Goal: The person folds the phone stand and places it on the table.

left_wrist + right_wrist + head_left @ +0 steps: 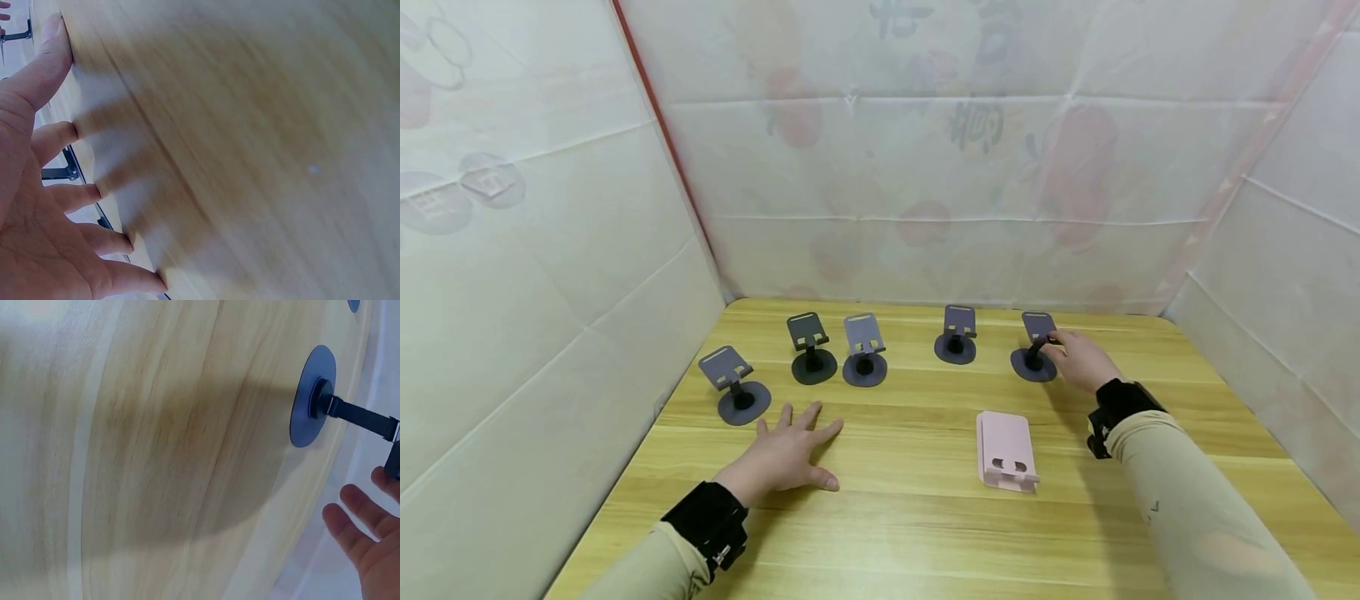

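Touching the rightmost grey stand (pixel 1034 350), right hand (pixel 1084 361) grip open, fingers beside its stem.

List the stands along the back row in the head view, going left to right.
Dark stand → dark stand → lighter grey stand → dark stand → dark stand, touched by the right hand.

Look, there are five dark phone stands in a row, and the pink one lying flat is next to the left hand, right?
Not quite. The head view shows the pink stand lying flat nearer the right hand, which reaches the rightmost dark stand. The left hand rests spread on the table. Five dark stands is correct.
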